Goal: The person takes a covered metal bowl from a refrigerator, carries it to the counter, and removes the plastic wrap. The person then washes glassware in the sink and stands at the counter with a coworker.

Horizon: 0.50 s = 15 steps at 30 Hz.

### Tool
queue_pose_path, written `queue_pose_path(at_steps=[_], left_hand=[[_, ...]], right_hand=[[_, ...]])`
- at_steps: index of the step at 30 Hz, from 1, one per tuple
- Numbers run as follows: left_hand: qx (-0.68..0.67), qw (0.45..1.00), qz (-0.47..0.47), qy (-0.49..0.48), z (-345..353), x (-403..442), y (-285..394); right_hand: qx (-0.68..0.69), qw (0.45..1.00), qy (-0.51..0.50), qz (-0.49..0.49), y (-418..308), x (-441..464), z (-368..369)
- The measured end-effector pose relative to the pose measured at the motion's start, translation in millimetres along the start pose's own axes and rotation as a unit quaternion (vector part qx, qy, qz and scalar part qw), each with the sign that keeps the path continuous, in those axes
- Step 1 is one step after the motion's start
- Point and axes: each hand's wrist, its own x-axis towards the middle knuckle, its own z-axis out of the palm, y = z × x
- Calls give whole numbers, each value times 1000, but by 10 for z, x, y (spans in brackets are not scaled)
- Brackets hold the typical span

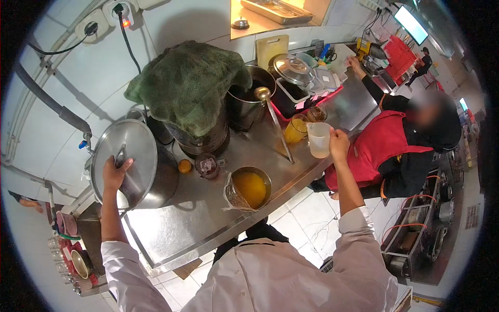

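Observation:
My left hand [115,174] grips the handle of a large steel lid [136,151], which is tilted over a big pot [167,179] at the left. My right hand [339,144] holds a translucent plastic jug [318,139] by its handle above the counter's front edge. A steel bowl [269,188] of yellow liquid stands between my hands, with a crumpled plastic wrap on its left side. Behind it are a glass mug [207,165] and a small orange-brown container [184,166]. A pitcher of yellow liquid [295,130] stands just left of the jug.
A ladle [279,130] leans from a deep pot [244,108]. A green cloth [189,78] covers another vessel. Lidded containers fill a red tray [332,94]. A co-worker in a red apron [371,148] stands close on the right, one arm over the steel counter [208,229].

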Motion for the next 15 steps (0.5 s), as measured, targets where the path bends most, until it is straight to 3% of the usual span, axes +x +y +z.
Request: queue_pose_path(at_steps=[15], left_hand=[[-13,1000,1,-3,36,36,-110]], right_hand=[[-18,1000,-7,-1,-69,30,-25]])
